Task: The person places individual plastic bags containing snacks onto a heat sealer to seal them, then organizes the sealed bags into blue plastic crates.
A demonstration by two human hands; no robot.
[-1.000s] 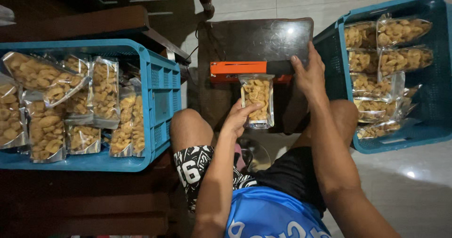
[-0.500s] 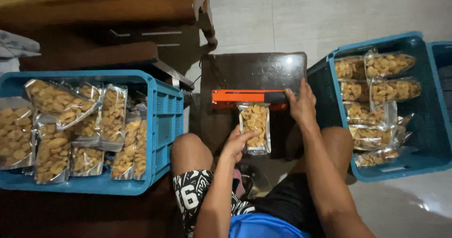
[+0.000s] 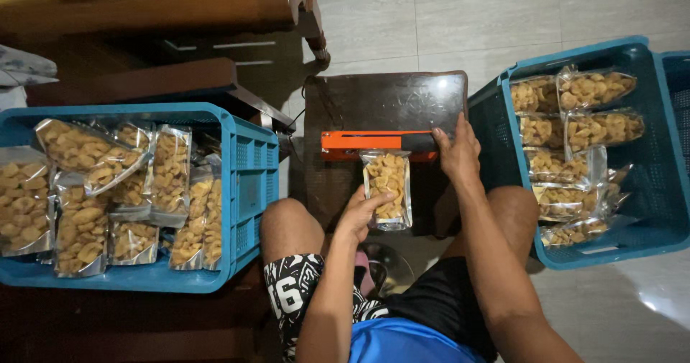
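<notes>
Left crate, blue, at 9 o'clock: filled snack bags. Left hand, centre: fingers clamped on clear snack bag, its top under the orange sealer bar. Right hand, 1 o'clock of bag: palm pressed flat on bar's end. Right crate, 3 o'clock: more bags.

Pale, glossy square floor tiles caught a light's glare at lower right, while dark brown wooden furniture with a carved leg stood in shadow at upper left.
</notes>
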